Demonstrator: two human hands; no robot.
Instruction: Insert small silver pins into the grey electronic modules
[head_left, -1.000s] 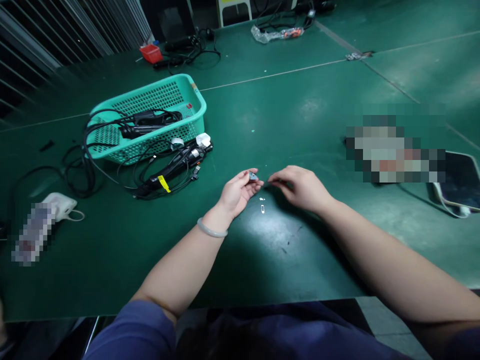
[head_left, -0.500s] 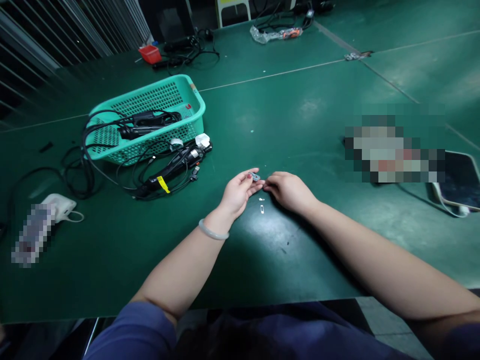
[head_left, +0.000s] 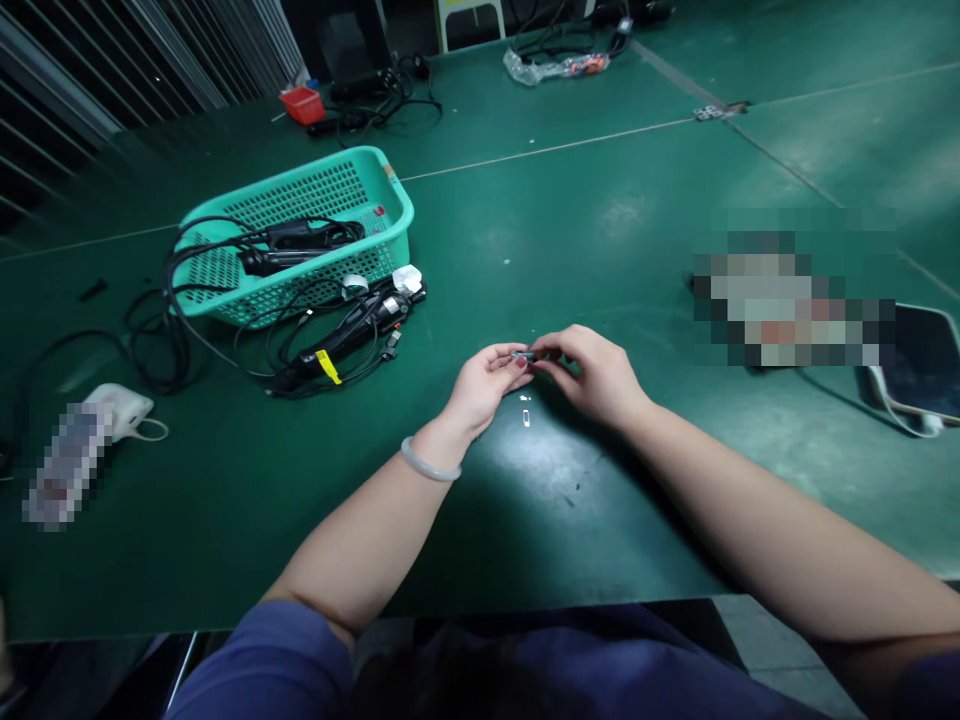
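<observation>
Over the green table [head_left: 585, 230], my left hand [head_left: 484, 385] pinches a small grey metal part [head_left: 520, 355] between thumb and fingertips. My right hand [head_left: 592, 375] meets it from the right, fingers closed on the same part or on something tiny at its end; which one I cannot make out. A pale bangle [head_left: 429, 462] circles my left wrist. Two tiny white bits [head_left: 525, 415] lie on the table just below the hands.
A teal mesh basket [head_left: 315, 200] with black cables stands at the left, and a cable bundle with a yellow tag [head_left: 341, 335] lies in front of it. A white object [head_left: 120, 408] sits far left, a tablet [head_left: 922, 365] far right, a red tray [head_left: 302, 105] at the back.
My right hand has moved left and closed in on the part in my left hand; the fingertips of both hands now meet. My left hand has turned the part slightly.
</observation>
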